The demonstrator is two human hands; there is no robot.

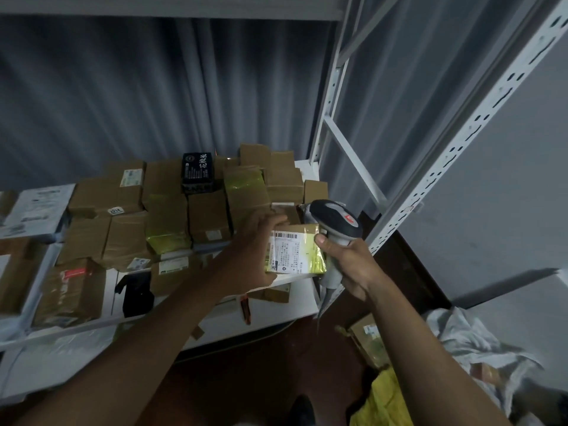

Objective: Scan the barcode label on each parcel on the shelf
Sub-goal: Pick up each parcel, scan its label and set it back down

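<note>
The left hand [256, 241] grips a small cardboard parcel [295, 252] with a white barcode label [284, 253] at the right end of the white shelf [276, 305]. The right hand [347, 265] is clenched around the handle of a grey barcode scanner [336, 222], just beside the parcel. Many brown boxes [166, 210] and one black box [197, 172] stand packed together on the shelf.

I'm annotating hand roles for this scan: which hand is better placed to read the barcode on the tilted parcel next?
The right hand. It already grips the scanner, whose head sits just beside the parcel's label. The left hand is busy holding that parcel tilted up at the shelf edge.
</note>
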